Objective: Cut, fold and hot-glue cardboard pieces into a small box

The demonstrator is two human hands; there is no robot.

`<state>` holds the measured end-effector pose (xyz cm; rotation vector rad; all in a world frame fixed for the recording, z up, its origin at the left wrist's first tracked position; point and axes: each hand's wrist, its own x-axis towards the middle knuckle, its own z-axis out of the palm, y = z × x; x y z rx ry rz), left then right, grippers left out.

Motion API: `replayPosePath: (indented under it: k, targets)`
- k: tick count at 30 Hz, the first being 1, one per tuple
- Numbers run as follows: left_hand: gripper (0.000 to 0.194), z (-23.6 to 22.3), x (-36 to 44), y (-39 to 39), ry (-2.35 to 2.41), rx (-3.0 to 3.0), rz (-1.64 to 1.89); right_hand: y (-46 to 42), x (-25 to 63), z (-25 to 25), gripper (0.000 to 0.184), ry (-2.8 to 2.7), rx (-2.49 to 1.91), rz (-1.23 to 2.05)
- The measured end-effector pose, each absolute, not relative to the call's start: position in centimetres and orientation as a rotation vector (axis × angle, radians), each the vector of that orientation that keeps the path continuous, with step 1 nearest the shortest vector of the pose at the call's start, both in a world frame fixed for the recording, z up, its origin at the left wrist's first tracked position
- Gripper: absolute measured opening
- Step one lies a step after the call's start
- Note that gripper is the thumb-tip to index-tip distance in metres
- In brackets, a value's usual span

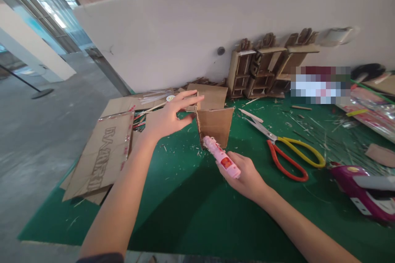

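Observation:
Two upright cardboard panels (pixel 215 125) meet at a corner on the green table. My left hand (pixel 173 114) grips the left panel, its fingers at the top edge and its thumb lower down. A pink hot glue gun (pixel 224 159) is wrapped in my right hand (pixel 247 174), and its nozzle end points into the bottom of that corner. Strands of glue cling to the front of the gun, and its tip is hard to make out. Scissors (pixel 276 137) with one yellow and one red handle lie open just right of my right hand.
Flat cardboard sheets (pixel 103 152) are stacked at the left. Several cardboard structures (pixel 261 70) lean on the pale wall behind. A purple device (pixel 361 191) sits at the right, near scattered thin sticks. Glue scraps dot the green tabletop (pixel 173 213).

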<state>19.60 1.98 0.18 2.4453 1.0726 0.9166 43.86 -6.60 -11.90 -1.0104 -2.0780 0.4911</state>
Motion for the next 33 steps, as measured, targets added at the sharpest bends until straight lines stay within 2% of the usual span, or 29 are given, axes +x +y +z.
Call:
replayPosePath:
  k: [20, 27, 33]
  targets:
    - [0.053, 0.1, 19.23, 1.92, 1.083, 2.442, 0.929, -7.03, 44.03, -12.51, 0.02, -2.179, -1.068, 0.492]
    - [0.053, 0.03, 19.05, 1.91, 1.109, 2.444, 0.913, -7.17, 44.12, -11.96, 0.006, -2.139, -0.977, 0.489]
    - [0.054, 0.0, 19.01, 1.92, 1.111, 2.438, 0.918, -7.18, 44.32, -12.06, 0.006, -2.176, -1.012, 0.497]
